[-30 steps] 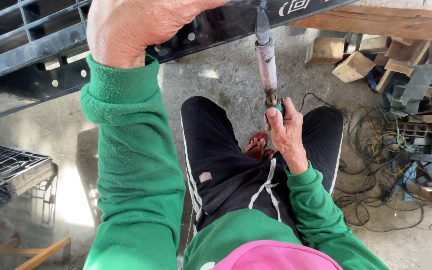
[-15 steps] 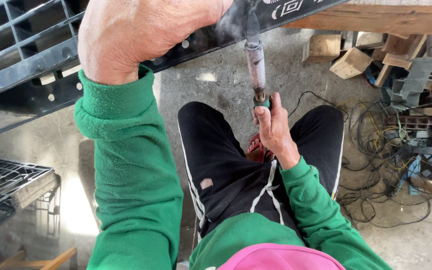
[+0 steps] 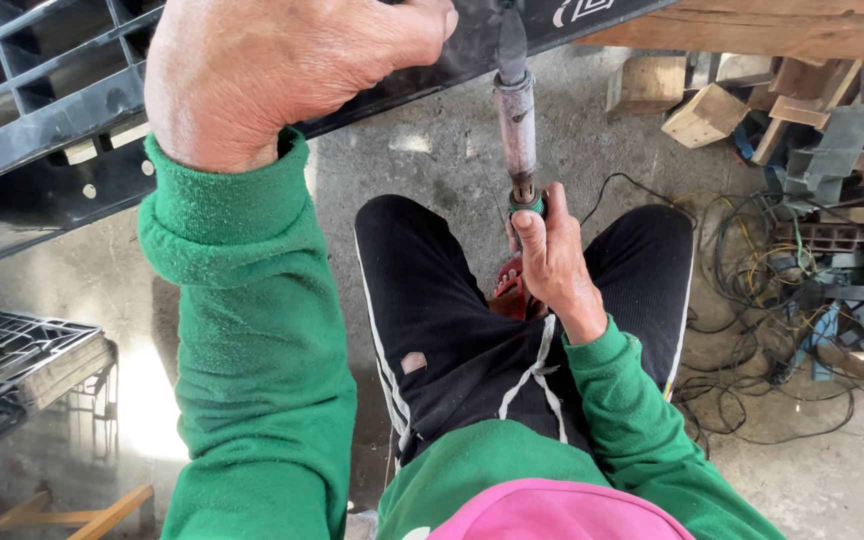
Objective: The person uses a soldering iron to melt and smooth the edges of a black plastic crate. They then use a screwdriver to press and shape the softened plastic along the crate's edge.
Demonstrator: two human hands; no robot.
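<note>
My left hand (image 3: 282,75) is raised close to the camera and grips the edge of a black plastic grid pallet (image 3: 42,100) that slants across the top of the view. My right hand (image 3: 552,255) holds the green handle of a long rusty metal heating tool (image 3: 517,120), pointed upward. The tool's dark tip touches the black pallet edge, with a faint wisp of smoke there. Both arms wear green sleeves. Below are my legs in black trousers with white stripes.
A second black grid pallet (image 3: 12,360) lies at the lower left on the concrete floor. Wooden blocks (image 3: 707,110) and a plank (image 3: 802,30) lie at the top right. Tangled cables (image 3: 782,330) and scrap fill the right side.
My right hand and the tool have shifted left and a little upward along the pallet edge. The left hand has kept its grip on the pallet.
</note>
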